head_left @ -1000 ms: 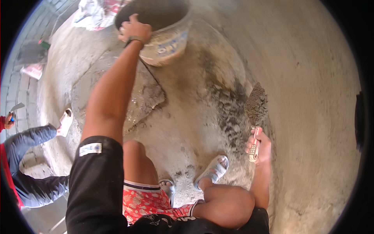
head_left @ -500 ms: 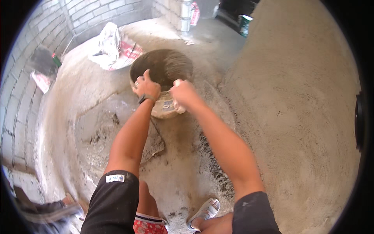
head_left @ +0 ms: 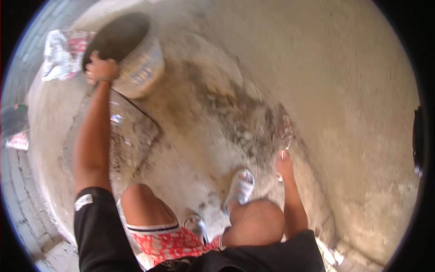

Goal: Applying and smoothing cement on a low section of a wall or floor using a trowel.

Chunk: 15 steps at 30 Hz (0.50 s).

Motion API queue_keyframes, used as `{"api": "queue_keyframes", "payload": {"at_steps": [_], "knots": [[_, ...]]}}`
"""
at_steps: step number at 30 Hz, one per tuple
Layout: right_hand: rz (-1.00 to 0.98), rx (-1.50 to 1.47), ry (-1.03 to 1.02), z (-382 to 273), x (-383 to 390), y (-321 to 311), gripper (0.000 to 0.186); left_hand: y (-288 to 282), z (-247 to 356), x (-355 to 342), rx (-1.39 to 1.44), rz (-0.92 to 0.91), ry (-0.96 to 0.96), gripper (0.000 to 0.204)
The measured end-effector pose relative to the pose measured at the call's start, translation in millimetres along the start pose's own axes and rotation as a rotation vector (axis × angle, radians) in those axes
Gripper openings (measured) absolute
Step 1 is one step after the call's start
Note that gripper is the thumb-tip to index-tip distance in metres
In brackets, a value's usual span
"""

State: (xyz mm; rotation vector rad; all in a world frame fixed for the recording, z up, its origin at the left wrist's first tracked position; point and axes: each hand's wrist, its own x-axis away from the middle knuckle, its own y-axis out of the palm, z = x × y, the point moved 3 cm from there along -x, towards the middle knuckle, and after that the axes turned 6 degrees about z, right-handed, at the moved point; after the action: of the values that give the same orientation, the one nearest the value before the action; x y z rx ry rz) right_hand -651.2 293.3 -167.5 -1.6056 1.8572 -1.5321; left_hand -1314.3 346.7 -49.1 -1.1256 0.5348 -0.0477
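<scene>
1. Head view, left hand: the left hand (head_left: pixel 103 70) grasps the near rim of a wide bucket (head_left: pixel 145 70), fingers over the edge, its arm stretched out toward the upper left.
2. Head view, bucket: it sits on the floor at the upper left, its dark mouth facing up and leftward in the picture. A white and red sack (head_left: pixel 58 56) lies just beside it, and a flat, rough slab (head_left: pixel 131 131) is on its near side.
3. Head view, right hand: the right hand (head_left: pixel 284 167) is clenched around the handle of a trowel (head_left: pixel 285 127), low and out to the right.
4. Head view, trowel: its blurred blade points away from the person, at the edge between a strip of dark, crumbly material (head_left: pixel 240 122) and a broad smooth grey-brown surface (head_left: pixel 353 113). Whether it touches either, I cannot tell.
5. Head view, below: sandals (head_left: pixel 241 183) are on the person's feet, between the two arms.
</scene>
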Motion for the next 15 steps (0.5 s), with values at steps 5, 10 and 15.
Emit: {"api": "queue_keyframes", "payload": {"at_steps": [5, 10, 15], "knots": [[0.109, 0.126, 0.133, 87, -35, 76, 0.035, 19, -17, -30, -0.004, 0.048, 0.094, 0.065], [0.085, 0.008, -0.023, 40, 3, 126, 0.047, 32, -22, -23, -0.015, 0.024, 0.113, 0.066], [-0.125, 0.217, -0.118, 51, 22, 116, 0.048, 34, -16, -12, -0.034, -0.001, 0.131, 0.065]]}}
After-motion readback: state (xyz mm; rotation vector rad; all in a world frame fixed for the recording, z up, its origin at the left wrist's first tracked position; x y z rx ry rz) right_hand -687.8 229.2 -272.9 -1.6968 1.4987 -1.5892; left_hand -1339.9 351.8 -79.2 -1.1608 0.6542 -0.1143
